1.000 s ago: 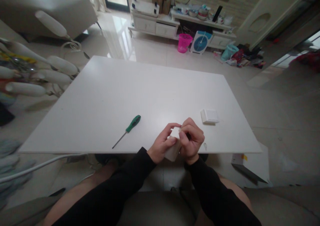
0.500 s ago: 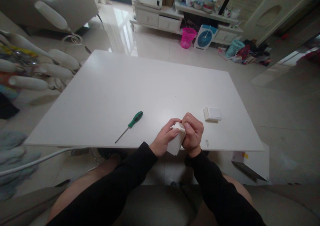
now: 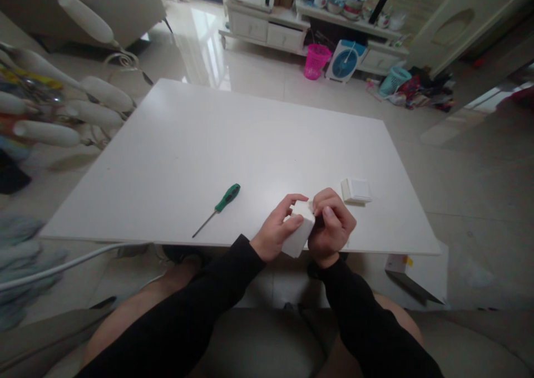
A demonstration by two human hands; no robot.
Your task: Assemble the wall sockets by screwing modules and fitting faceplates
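My left hand (image 3: pixel 278 230) grips a small white box (image 3: pixel 301 236) at the table's front edge, thumb on its near face and fingers over the top. Against the box's right side, my right hand (image 3: pixel 334 222) is closed with curled fingers; whatever they pinch is hidden. A second white box, square with a raised panel (image 3: pixel 357 191), lies on the table to the right. To the left rests a screwdriver (image 3: pixel 227 198) with a green and black handle, its metal shaft pointing toward the front edge.
The white table (image 3: pixel 250 138) spreads out before me. A white carton (image 3: pixel 421 272) stands on the floor by its right front corner. Beyond are a pink basket (image 3: pixel 316 63), a blue-and-white fan (image 3: pixel 345 62) and a low cabinet (image 3: pixel 250 27). Lamp arms (image 3: pixel 104 94) jut in at left.
My right hand has shifted right and its fingers sit farther along the box's side. It now covers most of a small ring-like item on the table. The left hand keeps its hold.
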